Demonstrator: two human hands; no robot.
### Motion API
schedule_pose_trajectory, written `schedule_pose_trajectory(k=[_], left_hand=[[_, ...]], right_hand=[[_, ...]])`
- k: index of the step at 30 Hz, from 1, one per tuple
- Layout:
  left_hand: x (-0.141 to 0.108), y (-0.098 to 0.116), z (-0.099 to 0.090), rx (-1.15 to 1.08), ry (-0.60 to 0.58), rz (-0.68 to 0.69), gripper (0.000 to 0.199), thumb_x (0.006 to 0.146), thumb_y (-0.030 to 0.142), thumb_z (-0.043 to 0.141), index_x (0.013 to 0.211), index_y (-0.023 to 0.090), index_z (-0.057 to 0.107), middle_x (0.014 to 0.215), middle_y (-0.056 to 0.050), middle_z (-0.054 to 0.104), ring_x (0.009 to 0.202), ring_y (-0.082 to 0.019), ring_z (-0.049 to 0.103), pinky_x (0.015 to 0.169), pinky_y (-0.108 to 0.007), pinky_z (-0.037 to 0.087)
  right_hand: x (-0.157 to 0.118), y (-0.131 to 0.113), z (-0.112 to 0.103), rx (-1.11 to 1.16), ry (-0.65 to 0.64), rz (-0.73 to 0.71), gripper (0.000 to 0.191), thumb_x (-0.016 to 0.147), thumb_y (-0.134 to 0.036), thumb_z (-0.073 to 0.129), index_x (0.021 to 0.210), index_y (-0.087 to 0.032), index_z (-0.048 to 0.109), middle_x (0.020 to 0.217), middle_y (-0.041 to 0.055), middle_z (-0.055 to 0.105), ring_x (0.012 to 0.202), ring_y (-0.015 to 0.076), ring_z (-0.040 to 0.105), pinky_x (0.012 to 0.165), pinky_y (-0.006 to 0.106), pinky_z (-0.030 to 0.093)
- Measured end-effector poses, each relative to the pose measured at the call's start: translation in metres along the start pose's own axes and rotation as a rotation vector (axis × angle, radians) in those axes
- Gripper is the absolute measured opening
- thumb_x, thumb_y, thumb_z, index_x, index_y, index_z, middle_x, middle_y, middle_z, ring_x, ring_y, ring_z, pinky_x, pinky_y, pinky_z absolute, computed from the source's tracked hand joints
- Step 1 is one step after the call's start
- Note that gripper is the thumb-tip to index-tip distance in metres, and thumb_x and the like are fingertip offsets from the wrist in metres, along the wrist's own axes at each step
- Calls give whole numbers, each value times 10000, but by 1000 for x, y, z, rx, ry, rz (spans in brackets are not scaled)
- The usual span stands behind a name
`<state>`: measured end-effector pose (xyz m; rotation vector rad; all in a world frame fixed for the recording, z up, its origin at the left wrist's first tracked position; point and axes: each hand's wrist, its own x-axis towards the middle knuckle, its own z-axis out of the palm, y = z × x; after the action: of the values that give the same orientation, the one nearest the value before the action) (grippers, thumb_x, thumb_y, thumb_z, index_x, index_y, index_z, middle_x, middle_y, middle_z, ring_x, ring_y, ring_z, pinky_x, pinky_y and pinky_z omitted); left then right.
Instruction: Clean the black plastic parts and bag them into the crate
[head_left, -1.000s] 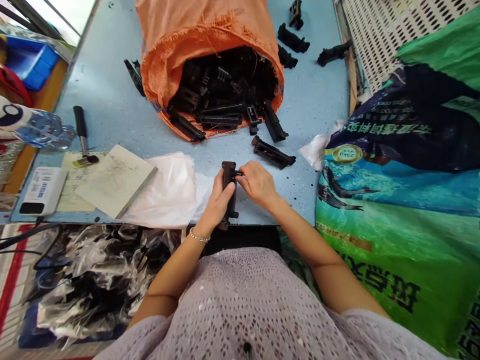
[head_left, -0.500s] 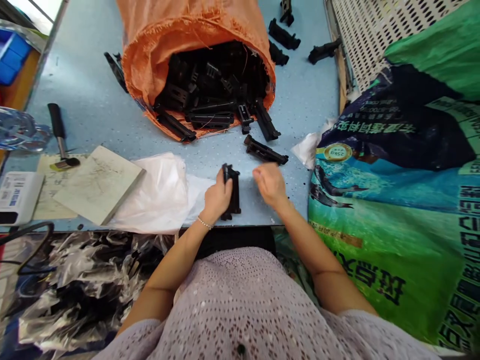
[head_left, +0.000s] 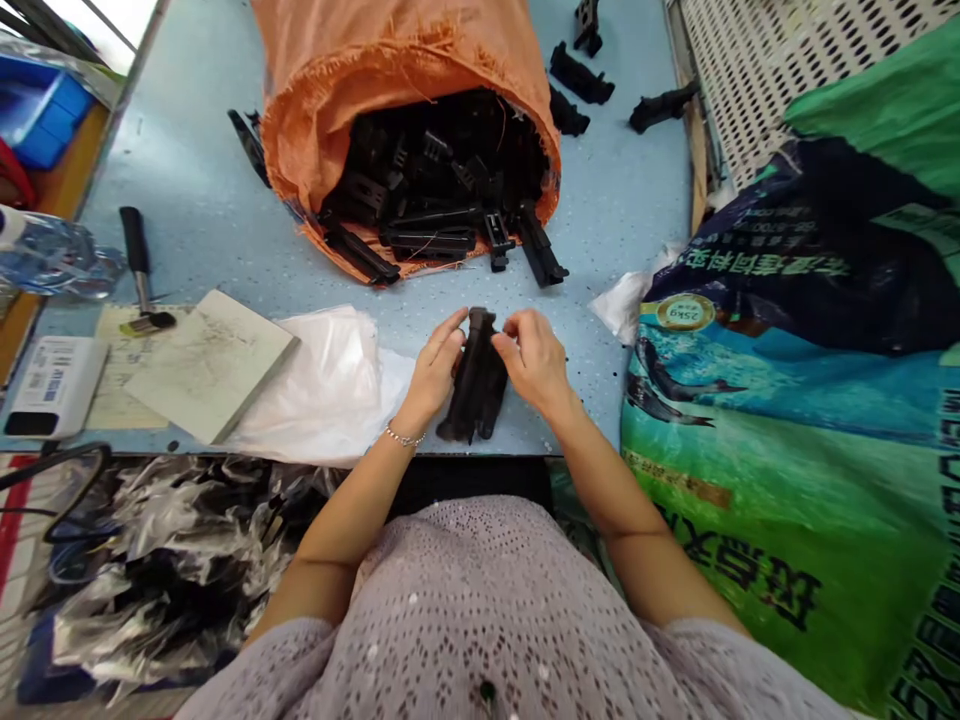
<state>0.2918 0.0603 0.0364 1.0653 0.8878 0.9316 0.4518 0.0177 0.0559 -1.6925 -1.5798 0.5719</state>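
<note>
Between my hands, near the table's front edge, two long black plastic parts stand side by side, slightly blurred. My left hand is at their left side, its thumb and fingers closed around the edge of the left one. From the right, my right hand pinches the upper end of the right one with bent fingers. Beyond the hands, an orange woven sack lies with its mouth towards me. Many similar black parts fill it and spill over its lip.
Several black parts lie right of the sack. To the left are a white plastic bag, a square board, a brush, a white box and a clear bottle. A green-blue printed sack borders the right.
The loose black part that lay ahead of my right hand is now beside the one at my left hand. My right hand has moved in to it. The view has shifted slightly.
</note>
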Motion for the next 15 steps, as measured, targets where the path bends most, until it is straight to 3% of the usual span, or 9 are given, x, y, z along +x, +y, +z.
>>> schedule_pose_trajectory(k=[3, 6, 9, 12, 15], left_hand=[[-5, -4, 5, -125, -23, -89, 352, 945, 463, 625, 1220, 251, 679, 907, -27, 621, 645, -95, 539, 571, -234, 442], [-11, -18, 12, -168, 71, -35, 397, 942, 480, 608, 1273, 261, 620, 971, -36, 598, 672, -100, 544, 597, -246, 460], [-18, -32, 12, 158, 172, 105, 573, 869, 509, 699, 1369, 273, 550, 1220, -93, 581, 985, -195, 608, 860, -345, 534], [-25, -40, 4, 484, 128, 159, 849, 743, 495, 808, 1471, 236, 458, 1469, -154, 482, 1344, -347, 454, 1156, -538, 369], [-25, -36, -11, 425, 39, 131, 784, 811, 431, 715, 1509, 235, 416, 1536, -136, 466, 1451, -362, 374, 1229, -559, 257]], right_hand=[[20, 7, 18, -87, 17, -113, 425, 1003, -645, 387, 962, -240, 510, 933, 79, 652, 883, 243, 621, 781, 363, 476], [34, 22, 41, -22, 44, -29, 350, 1039, -572, 323, 988, -256, 465, 894, 46, 656, 790, 210, 625, 706, 327, 456], [41, 29, 52, 11, 113, 59, 306, 1030, -558, 372, 994, -265, 450, 893, 31, 648, 795, 205, 629, 695, 320, 442], [45, 24, 50, 65, 106, 91, 313, 1024, -570, 397, 975, -267, 456, 861, 13, 621, 789, 195, 619, 697, 319, 444], [41, 8, 40, 160, 49, 45, 353, 1046, -582, 325, 1014, -264, 475, 867, 7, 603, 760, 172, 602, 693, 310, 465]])
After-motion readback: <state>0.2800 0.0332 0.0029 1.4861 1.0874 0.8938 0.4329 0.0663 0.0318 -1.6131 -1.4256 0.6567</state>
